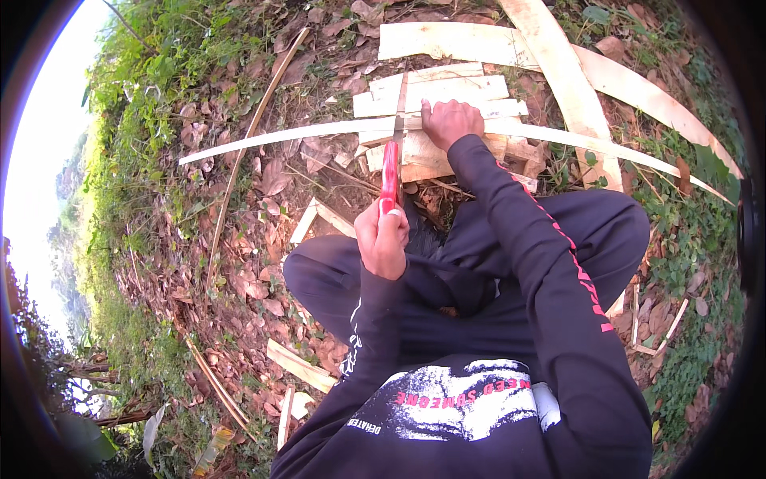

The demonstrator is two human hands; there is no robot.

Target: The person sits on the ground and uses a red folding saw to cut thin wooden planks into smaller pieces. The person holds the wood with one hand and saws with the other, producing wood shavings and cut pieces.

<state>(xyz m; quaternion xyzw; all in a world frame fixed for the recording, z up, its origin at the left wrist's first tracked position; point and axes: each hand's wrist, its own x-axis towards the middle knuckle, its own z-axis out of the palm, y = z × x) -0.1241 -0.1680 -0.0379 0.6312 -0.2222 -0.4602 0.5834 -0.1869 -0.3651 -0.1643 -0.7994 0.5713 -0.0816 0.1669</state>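
Observation:
My left hand (382, 242) is closed around the red handle of a hand saw (390, 174). Its narrow blade points away from me and lies across a long, thin wooden strip (299, 133). My right hand (453, 124) is closed on that strip, just right of the blade, and holds it down; the fingertips are partly hidden. Beneath the strip is a pile of short pale boards (427, 157) lying on the ground between my knees and the far side. Both ends of the strip stick out well past the pile.
Wide pale planks (558, 80) cross each other at the far right. A thin stick (254, 128) lies on the leafy ground at left. Wood offcuts (301, 365) are scattered near my left knee, and a bent strip (666, 331) lies right. Green plants (152, 160) border the left.

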